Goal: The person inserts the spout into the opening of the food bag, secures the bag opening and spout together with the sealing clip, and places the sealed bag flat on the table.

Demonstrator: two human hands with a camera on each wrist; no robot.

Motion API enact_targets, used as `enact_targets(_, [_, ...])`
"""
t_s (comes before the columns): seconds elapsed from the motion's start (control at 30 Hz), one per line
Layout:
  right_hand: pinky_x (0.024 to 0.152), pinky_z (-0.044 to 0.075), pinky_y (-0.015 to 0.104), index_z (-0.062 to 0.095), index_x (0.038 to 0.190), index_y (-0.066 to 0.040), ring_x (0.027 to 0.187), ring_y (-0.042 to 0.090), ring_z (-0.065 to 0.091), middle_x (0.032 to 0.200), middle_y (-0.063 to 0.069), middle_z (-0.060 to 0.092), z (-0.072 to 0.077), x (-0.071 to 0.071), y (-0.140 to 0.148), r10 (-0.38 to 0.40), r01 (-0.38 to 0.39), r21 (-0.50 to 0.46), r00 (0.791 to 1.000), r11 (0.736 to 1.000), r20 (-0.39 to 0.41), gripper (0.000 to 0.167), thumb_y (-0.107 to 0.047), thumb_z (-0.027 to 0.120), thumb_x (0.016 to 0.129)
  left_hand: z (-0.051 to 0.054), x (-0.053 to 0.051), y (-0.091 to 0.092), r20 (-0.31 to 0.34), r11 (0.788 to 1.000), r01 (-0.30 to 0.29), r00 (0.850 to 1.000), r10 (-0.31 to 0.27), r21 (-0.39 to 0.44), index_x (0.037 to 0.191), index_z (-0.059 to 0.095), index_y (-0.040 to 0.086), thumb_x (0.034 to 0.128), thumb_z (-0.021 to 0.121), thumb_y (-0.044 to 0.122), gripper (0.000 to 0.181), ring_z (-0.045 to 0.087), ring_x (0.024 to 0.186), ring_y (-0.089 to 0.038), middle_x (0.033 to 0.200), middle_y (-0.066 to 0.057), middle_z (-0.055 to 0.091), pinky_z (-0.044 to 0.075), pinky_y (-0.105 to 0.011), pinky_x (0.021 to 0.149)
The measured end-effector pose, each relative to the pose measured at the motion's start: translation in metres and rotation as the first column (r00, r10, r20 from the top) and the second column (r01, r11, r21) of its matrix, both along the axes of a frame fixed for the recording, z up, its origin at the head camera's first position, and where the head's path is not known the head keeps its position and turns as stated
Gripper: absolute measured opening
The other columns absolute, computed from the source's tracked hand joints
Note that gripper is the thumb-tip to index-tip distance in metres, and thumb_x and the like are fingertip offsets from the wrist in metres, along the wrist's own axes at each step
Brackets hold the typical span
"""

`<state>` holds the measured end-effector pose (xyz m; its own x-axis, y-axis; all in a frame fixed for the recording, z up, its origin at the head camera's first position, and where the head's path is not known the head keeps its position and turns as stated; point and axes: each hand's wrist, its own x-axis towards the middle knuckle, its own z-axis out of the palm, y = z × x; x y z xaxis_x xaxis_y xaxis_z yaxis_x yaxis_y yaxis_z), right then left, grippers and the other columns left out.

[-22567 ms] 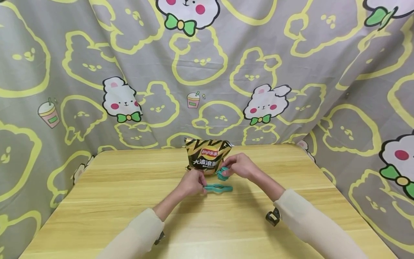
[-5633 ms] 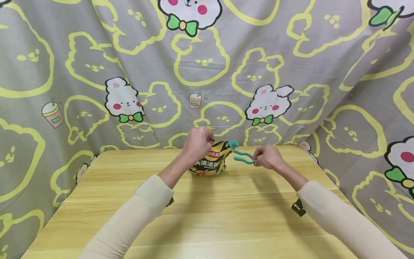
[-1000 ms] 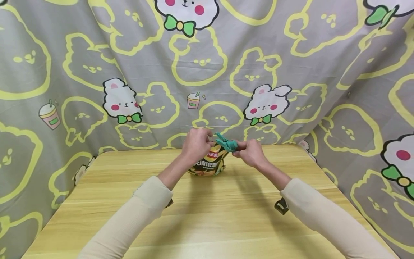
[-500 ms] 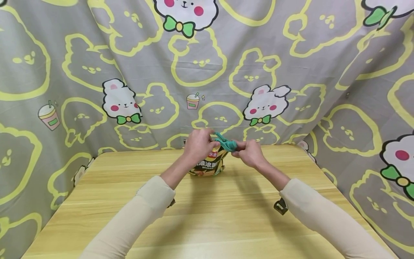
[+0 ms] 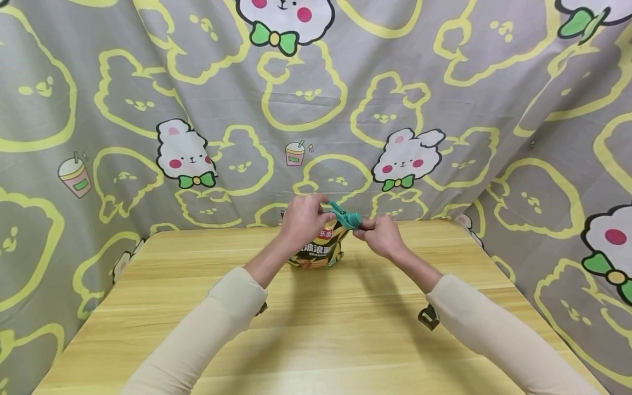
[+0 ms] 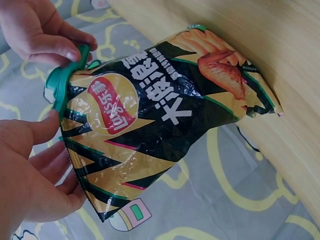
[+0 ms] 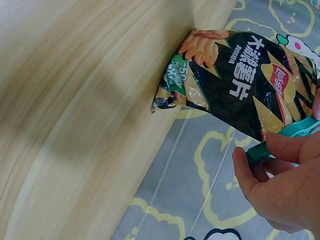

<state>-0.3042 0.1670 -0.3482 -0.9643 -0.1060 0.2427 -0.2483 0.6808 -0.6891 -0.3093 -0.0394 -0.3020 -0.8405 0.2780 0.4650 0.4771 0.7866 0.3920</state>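
Observation:
A black and gold chip bag (image 5: 318,252) stands upright on the table, its top edge up between both hands. The left hand (image 5: 302,219) pinches the bag's top edge; in the left wrist view its thumb touches the end of a teal clip (image 6: 62,90) lying along that edge of the bag (image 6: 145,115). The right hand (image 5: 382,235) holds the clip (image 5: 347,215) by its round-knobbed end. In the right wrist view, the right hand's (image 7: 285,185) thumb and fingers pinch the clip (image 7: 295,131) beside the bag (image 7: 235,75).
The wooden table (image 5: 316,340) reaches back to a grey patterned curtain (image 5: 237,99), which also hangs at both sides. Dark wrist-worn devices show under both sleeves, one at the right wrist (image 5: 428,317).
Over the last second the left fingers have shifted slightly right onto the clip's end. Earlier, the right hand held long teal tongs beside the bag; now it holds the clip at the bag's top.

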Motion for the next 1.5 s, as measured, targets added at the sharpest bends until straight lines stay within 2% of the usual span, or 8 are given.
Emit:
enact_targets(0.17, [0.061, 0.043, 0.028, 0.072, 0.122, -0.006, 0.072, 0.019, 0.061, 0.111, 0.021, 0.074, 0.0004, 0.0003, -0.0014, -0.004, 0.004, -0.012, 1.000, 1.000, 0.012, 0.030, -0.016, 0.073, 0.093, 0.0008, 0.0013, -0.0004, 0.008, 1.000, -0.001, 1.000, 0.001, 0.003, 0.118, 0.073, 0.006, 0.0888, 0.080, 0.027, 0.037, 0.073, 0.073, -0.015, 0.087, -0.006, 0.078, 0.056, -0.029, 0.060])
enact_targets(0.33, [0.056, 0.040, 0.027, 0.068, 0.126, -0.004, 0.061, 0.016, 0.053, 0.120, 0.024, 0.070, 0.0001, 0.0010, -0.0038, -0.001, 0.002, -0.046, 1.000, 0.999, 0.029, 0.034, -0.015, 0.071, 0.094, 0.0011, 0.0020, -0.0014, 0.001, 1.000, 0.000, 1.000, 0.000, 0.002, 0.118, 0.073, 0.006, 0.0885, 0.080, 0.027, 0.036, 0.074, 0.074, -0.015, 0.088, -0.006, 0.079, 0.057, -0.030, 0.062])
enact_targets(0.43, [0.054, 0.040, 0.026, 0.065, 0.129, -0.003, 0.061, 0.015, 0.055, 0.122, 0.024, 0.068, -0.0018, 0.0013, -0.0049, 0.006, -0.004, -0.069, 0.999, 0.998, 0.033, 0.037, -0.015, 0.071, 0.094, 0.0011, 0.0023, -0.0018, -0.002, 1.000, 0.006, 1.000, -0.005, 0.008, 0.118, 0.073, 0.006, 0.0885, 0.080, 0.026, 0.036, 0.074, 0.074, -0.016, 0.088, -0.006, 0.079, 0.057, -0.030, 0.062])
enact_targets(0.7, [0.060, 0.048, 0.027, 0.065, 0.131, -0.006, 0.086, 0.029, 0.073, 0.115, 0.023, 0.072, -0.0054, 0.0045, -0.0060, -0.008, 0.009, -0.064, 1.000, 0.998, 0.012, 0.040, -0.016, 0.072, 0.093, 0.0012, 0.0032, -0.0017, 0.006, 1.000, 0.022, 1.000, -0.022, 0.015, 0.121, 0.072, 0.008, 0.0889, 0.079, 0.026, 0.037, 0.076, 0.076, -0.016, 0.090, -0.007, 0.079, 0.058, -0.031, 0.062])
enact_targets(0.9, [0.069, 0.053, 0.029, 0.061, 0.136, -0.006, 0.101, 0.034, 0.074, 0.111, 0.020, 0.074, -0.0059, 0.0054, -0.0059, -0.008, 0.009, -0.061, 1.000, 0.998, 0.015, 0.046, -0.017, 0.073, 0.093, 0.0005, 0.0031, -0.0019, 0.007, 0.999, 0.032, 0.999, -0.032, 0.017, 0.122, 0.072, 0.010, 0.0894, 0.079, 0.025, 0.037, 0.075, 0.073, -0.016, 0.087, -0.007, 0.079, 0.057, -0.029, 0.059])
enact_targets(1.1, [0.071, 0.054, 0.031, 0.059, 0.138, -0.007, 0.104, 0.033, 0.073, 0.113, 0.020, 0.074, -0.0064, 0.0050, -0.0061, -0.006, 0.008, -0.076, 1.000, 0.997, 0.024, 0.048, -0.017, 0.073, 0.093, -0.0010, 0.0028, -0.0025, 0.005, 0.999, 0.033, 0.999, -0.033, 0.027, 0.122, 0.073, 0.010, 0.0891, 0.079, 0.025, 0.037, 0.074, 0.071, -0.016, 0.086, -0.006, 0.079, 0.056, -0.028, 0.059])
enact_targets(1.5, [0.066, 0.050, 0.026, 0.060, 0.138, -0.009, 0.103, 0.034, 0.073, 0.121, 0.021, 0.070, -0.0046, 0.0041, -0.0053, -0.031, 0.036, -0.101, 0.998, 0.994, 0.059, 0.047, -0.018, 0.073, 0.093, -0.0019, 0.0040, -0.0016, -0.028, 0.998, 0.042, 0.999, -0.041, 0.047, 0.120, 0.073, 0.009, 0.0880, 0.080, 0.025, 0.037, 0.075, 0.072, -0.016, 0.087, -0.006, 0.079, 0.055, -0.028, 0.057])
